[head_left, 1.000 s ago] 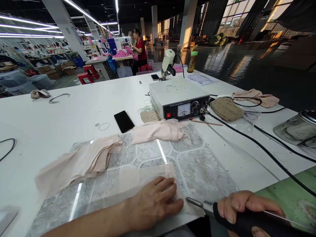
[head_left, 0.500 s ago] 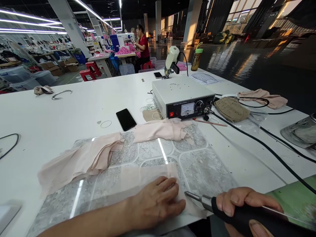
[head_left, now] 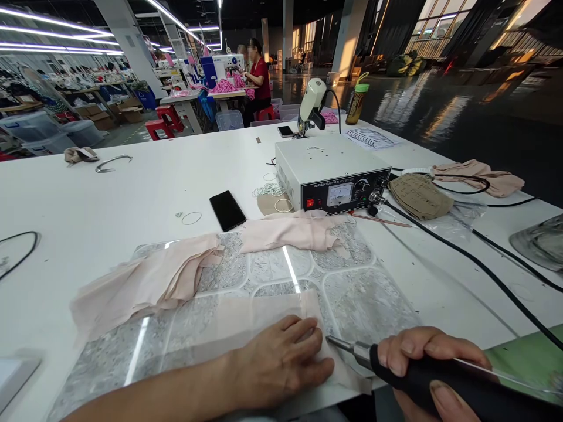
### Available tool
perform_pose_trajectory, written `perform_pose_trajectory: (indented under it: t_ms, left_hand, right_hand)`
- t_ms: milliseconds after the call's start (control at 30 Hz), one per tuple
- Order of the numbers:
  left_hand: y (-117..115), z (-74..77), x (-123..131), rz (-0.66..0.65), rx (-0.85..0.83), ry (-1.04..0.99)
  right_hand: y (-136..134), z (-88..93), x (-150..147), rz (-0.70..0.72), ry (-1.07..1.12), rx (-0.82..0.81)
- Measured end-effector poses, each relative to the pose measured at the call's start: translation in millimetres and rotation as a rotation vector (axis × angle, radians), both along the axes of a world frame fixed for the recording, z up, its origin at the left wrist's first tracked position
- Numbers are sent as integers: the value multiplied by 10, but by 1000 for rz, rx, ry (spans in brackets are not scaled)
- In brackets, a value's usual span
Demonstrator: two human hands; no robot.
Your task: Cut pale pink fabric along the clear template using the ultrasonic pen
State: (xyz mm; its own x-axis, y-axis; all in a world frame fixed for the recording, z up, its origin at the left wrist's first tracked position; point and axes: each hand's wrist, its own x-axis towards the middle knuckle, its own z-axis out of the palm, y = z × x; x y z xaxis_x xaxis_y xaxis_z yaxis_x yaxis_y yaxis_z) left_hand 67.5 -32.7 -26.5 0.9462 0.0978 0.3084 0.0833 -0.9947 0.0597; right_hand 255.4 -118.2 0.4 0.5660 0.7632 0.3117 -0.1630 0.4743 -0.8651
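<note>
A thin pale pink fabric piece [head_left: 268, 308] lies on the grey marbled mat [head_left: 369, 299]. My left hand [head_left: 285, 357] rests on it, pressing it down with fingers slightly bent. Wrapped in the fingers of my right hand [head_left: 426, 357] is an ultrasonic handpiece [head_left: 387, 366], with a black handle and a pointed metal tip. That tip is at the fabric's right side, just right of my left fingers; whether it touches the cloth I cannot tell. Two piles of pink fabric, the left pile [head_left: 149, 281] and the far pile [head_left: 290, 231], lie across the mat.
Behind the mat stands a control box [head_left: 338, 170] with a dial; a black cable [head_left: 461, 252] runs from it to the right. A phone [head_left: 227, 210], brown fabric pieces [head_left: 420, 196] and a bottle [head_left: 357, 102] are on the white table. A person [head_left: 259, 79] sits at a sewing machine beyond.
The view has shifted slightly, so the table items appear a little further right. The handpiece tip has moved slightly left and away from me beside the fabric. My left hand stays in place.
</note>
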Motion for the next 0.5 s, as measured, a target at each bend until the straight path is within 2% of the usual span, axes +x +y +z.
perform_pose_trajectory:
  t_ms: [300, 500]
  left_hand:
    - [2, 28, -5, -7, -9, 24]
    - [0, 41, -1, -6, 6, 55]
  right_hand:
    - [19, -17, 64, 67, -89, 3]
    - [7, -19, 71, 10, -36, 31]
